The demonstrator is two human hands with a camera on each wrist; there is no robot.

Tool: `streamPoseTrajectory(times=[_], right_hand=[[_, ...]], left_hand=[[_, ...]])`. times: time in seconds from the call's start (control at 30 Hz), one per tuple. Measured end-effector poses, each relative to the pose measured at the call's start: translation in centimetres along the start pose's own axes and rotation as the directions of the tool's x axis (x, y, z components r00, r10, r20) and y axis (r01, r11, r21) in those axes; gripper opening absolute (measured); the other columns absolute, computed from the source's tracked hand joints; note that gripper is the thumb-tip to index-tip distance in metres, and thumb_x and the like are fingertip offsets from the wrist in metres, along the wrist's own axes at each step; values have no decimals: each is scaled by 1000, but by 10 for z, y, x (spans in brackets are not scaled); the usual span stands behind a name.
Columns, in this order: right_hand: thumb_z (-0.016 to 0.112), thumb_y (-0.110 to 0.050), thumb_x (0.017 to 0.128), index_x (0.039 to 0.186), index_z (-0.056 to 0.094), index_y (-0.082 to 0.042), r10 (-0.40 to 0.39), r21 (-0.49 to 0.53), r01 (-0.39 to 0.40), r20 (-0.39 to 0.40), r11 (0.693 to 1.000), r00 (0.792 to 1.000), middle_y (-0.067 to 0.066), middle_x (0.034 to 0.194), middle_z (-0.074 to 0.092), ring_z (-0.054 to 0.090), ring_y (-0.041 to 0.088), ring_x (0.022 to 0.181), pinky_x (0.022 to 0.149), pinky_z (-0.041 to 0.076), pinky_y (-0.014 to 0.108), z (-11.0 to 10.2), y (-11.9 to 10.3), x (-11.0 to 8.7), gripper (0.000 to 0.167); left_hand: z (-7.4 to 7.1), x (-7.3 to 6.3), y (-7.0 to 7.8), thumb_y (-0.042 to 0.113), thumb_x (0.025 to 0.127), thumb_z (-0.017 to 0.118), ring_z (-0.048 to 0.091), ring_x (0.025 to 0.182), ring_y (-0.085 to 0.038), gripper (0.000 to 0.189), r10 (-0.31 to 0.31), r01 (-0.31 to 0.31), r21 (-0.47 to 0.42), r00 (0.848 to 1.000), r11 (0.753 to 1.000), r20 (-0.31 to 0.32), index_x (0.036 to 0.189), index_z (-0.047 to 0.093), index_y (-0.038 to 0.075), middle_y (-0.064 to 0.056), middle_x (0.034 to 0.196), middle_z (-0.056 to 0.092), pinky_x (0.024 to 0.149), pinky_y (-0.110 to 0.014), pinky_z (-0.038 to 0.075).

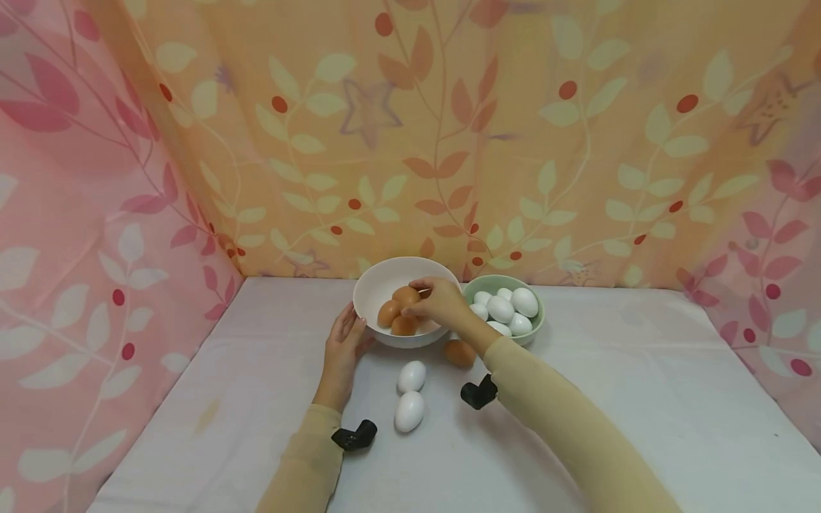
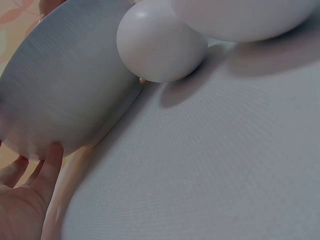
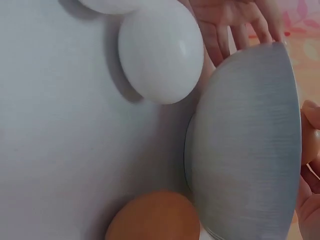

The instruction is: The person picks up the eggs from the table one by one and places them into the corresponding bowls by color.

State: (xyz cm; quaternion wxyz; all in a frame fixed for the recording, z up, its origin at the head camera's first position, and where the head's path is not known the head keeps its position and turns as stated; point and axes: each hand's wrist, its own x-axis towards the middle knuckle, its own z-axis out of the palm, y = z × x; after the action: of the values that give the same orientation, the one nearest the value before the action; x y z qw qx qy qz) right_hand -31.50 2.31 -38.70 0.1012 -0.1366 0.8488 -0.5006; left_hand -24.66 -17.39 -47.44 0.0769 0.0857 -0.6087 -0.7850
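Observation:
A white bowl holds several brown eggs. My left hand rests against the bowl's left side, its fingertips touching the outer wall, as the left wrist view also shows with the fingers at the bowl's underside. Reaching in over the right rim, my right hand pinches a brown egg between thumb and fingers. That egg shows just past the rim in the right wrist view, and the hand partly hides it in the head view.
To the right stands a green bowl with several white eggs. One brown egg lies on the table in front of the bowls. Two white eggs lie nearer, touching each other. Patterned cloth hangs behind the white table.

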Motion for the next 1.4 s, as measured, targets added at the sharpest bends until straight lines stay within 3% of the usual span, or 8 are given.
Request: streamPoseTrajectory(times=[0.23,0.73,0.97,1.13,1.4], right_hand=[[83,-16,80,127,65,-3,-16,-23,16,13,1000,1000,14,121,70,66,25,112,96,56,31,5,3,14,53],[82,-18,82,126,66,-4,39,-68,-39,-2,997,999,13,119,69,60,24,108,101,54,33,14,8,26,49],[79,-16,85,131,64,-5,48,-92,-50,-19,995,999,13,129,65,58,25,118,108,50,35,14,8,23,50],[77,-15,86,130,65,-7,52,6,-52,-48,999,997,13,128,66,59,27,121,106,51,37,12,4,16,46],[72,-11,89,128,64,0,-58,199,69,-60,978,997,17,130,66,60,32,124,105,51,39,8,7,-22,41]], left_hand=[[-1,0,0,23,103,54,40,145,-27,55,19,-19,-14,1000,1000,14,155,34,18,-8,163,30,112,-49,44],[0,0,1,24,103,54,41,145,-25,55,15,-15,-3,1000,1000,8,155,34,20,-6,163,30,111,-47,45],[1,-1,2,22,103,54,41,144,-26,55,12,-12,-9,1000,1000,-3,155,34,19,-8,163,31,109,-45,48],[1,-1,1,23,102,55,41,144,-25,56,15,-15,-12,1000,1000,-5,154,34,19,-8,163,31,109,-45,48],[-1,0,0,21,104,53,40,144,-25,55,26,-26,-7,1000,1000,10,155,33,18,-8,163,30,108,-45,49]])
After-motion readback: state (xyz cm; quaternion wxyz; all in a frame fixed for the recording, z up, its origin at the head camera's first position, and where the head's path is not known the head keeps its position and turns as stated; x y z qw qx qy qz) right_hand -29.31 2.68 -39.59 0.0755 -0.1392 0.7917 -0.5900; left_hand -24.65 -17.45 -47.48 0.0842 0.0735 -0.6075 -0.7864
